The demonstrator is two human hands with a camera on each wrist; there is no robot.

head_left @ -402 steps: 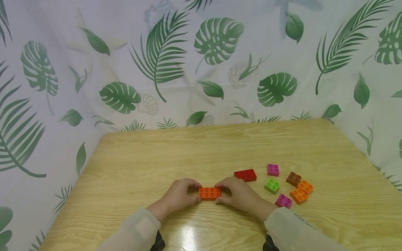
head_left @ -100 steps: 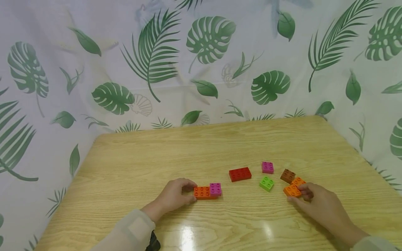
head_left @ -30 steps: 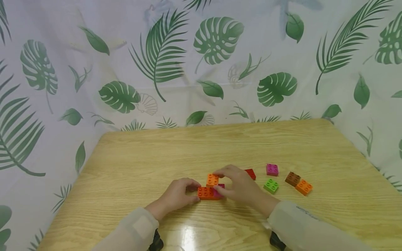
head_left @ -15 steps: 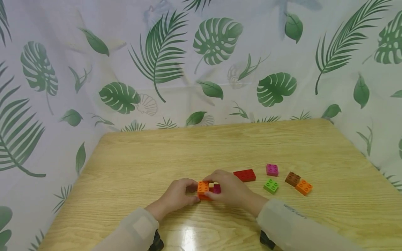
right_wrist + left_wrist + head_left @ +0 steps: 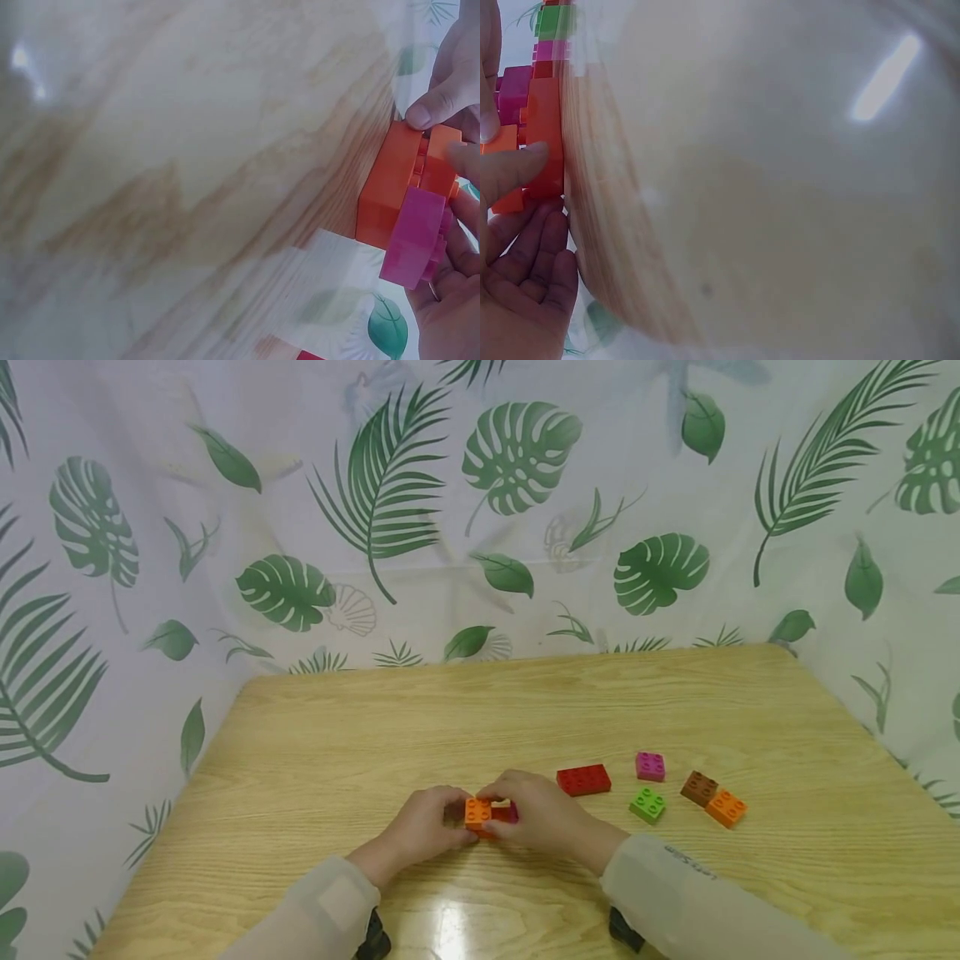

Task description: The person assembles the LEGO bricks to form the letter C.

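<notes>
My left hand (image 5: 423, 827) holds the left end of a long red-orange toy brick (image 5: 390, 180) between thumb and fingers. A magenta brick (image 5: 412, 232) sits on that brick's right end. With thumb and fingertips, my right hand (image 5: 543, 814) pinches a small orange brick (image 5: 477, 812) over the left end. Between the small orange brick and the long one a narrow gap with studs shows in the right wrist view. The right hand partly covers the magenta brick in the head view.
Right of the hands lie a red long brick (image 5: 583, 780), a magenta brick (image 5: 650, 766), a green brick (image 5: 647, 806), a brown brick (image 5: 700, 787) and another orange brick (image 5: 726, 808). The wooden table (image 5: 360, 727) ends at a leaf-print cloth (image 5: 420, 527).
Earlier, one magenta brick came onto the long brick and the right hand took an orange brick from the right group. Since half a second ago it shifted slightly left, over the long brick's left end.
</notes>
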